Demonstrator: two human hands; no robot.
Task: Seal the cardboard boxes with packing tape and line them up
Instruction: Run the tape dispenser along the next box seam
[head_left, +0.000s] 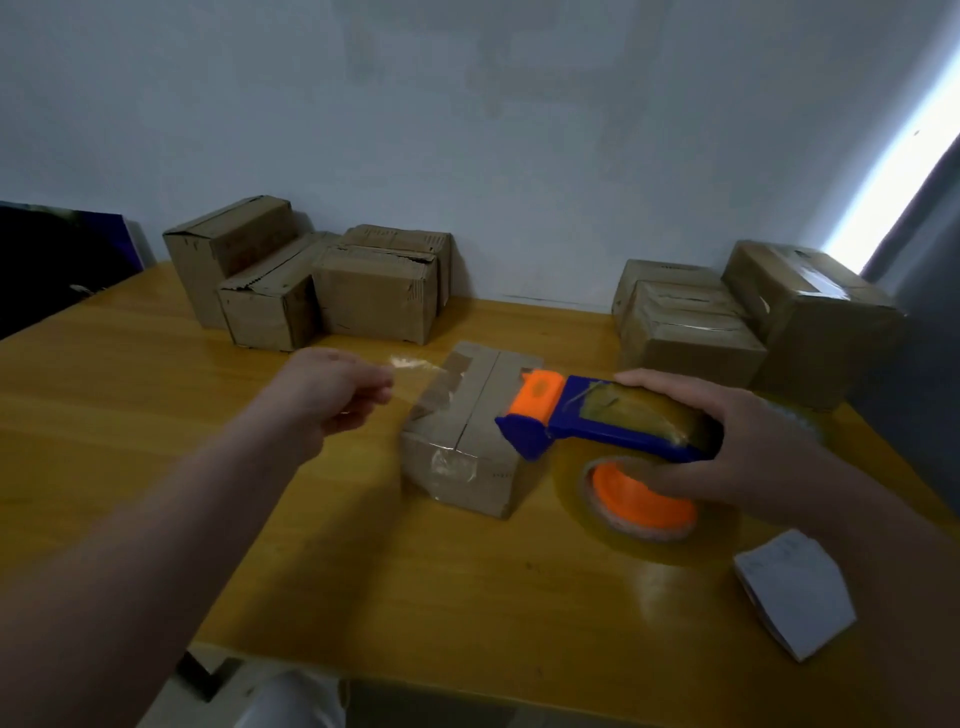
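Yellow table (130, 415) carries 1 cardboard box (475, 395), likely light; left hand (332, 389) pinches clingy tape strip (415, 364) by its end, right hand (743, 441) grips tape dispenser (597, 415).

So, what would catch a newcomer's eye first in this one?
The blue and orange tape dispenser, held by the right hand at centre right, stands out most. Left of it sits a small cardboard box, and the left hand pinches a clear tape strip reaching its top. Behind stand a left stack and a right stack of boxes.
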